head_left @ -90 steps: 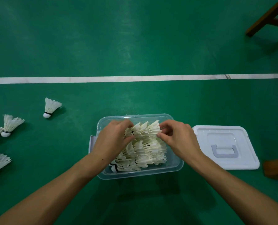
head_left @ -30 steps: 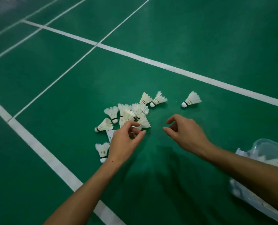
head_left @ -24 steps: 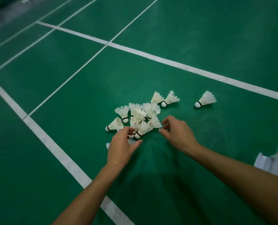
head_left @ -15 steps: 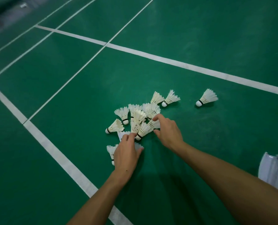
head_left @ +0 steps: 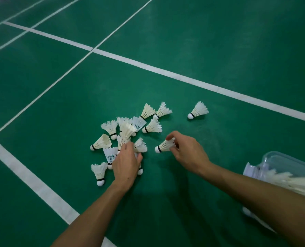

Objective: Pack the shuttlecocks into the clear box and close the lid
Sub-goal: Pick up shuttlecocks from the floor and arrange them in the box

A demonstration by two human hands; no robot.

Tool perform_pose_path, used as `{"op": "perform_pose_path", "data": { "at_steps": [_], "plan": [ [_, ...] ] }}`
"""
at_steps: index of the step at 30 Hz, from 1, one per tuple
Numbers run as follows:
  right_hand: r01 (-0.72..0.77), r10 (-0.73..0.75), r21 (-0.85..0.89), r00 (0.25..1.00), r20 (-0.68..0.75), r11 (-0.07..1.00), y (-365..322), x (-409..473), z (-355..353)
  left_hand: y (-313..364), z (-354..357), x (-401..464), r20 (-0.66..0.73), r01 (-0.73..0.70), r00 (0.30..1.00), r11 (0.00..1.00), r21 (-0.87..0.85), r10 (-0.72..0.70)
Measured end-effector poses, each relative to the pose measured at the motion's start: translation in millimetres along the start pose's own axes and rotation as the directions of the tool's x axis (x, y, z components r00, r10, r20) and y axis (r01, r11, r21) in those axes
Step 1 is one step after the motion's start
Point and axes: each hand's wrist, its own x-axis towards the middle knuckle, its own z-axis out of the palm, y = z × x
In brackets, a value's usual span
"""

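Observation:
Several white shuttlecocks (head_left: 125, 129) lie in a loose heap on the green court floor. My right hand (head_left: 187, 152) pinches one shuttlecock (head_left: 164, 146) by its feathers, cork pointing left, just right of the heap. My left hand (head_left: 126, 163) lies over the heap's near side, fingers curled round a shuttlecock (head_left: 139, 146) whose cork shows under the palm. One shuttlecock (head_left: 198, 111) lies apart to the far right. The clear box (head_left: 279, 161), partly filled with shuttlecocks, shows at the right edge behind my right forearm. The lid is out of view.
White court lines (head_left: 183, 77) cross the green floor beyond the heap, and a broad white line (head_left: 32, 179) runs diagonally at the near left. Open floor lies between the heap and the box.
My view swung from the box to the heap on the left. My right hand lifted one shuttlecock out of the heap and drew it right. My left hand closed over another.

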Motion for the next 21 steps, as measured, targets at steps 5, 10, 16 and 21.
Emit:
{"op": "perform_pose_path", "data": {
  "at_steps": [5, 10, 16, 21],
  "plan": [
    [0.018, -0.017, 0.046, 1.000, -0.022, 0.999, 24, -47, -87, 1, 5, 1, -0.017, -0.017, 1.000, 0.998, -0.068, 0.015],
    [-0.084, 0.098, 0.100, 0.986, -0.137, 0.991, 58, -114, -190, 42, -12, -21, -0.011, -0.181, 0.983, 0.952, -0.246, 0.184],
    [-0.235, 0.297, 0.203, 0.877, -0.378, 0.951, 119, -208, -268, 141, -51, -48, 0.004, -0.334, 0.922, 0.801, -0.496, 0.387],
    [-0.313, 0.436, 0.311, 0.733, -0.521, 0.898, 152, -276, -274, 209, -72, -79, 0.008, -0.397, 0.854, 0.661, -0.637, 0.520]
  ]
}}
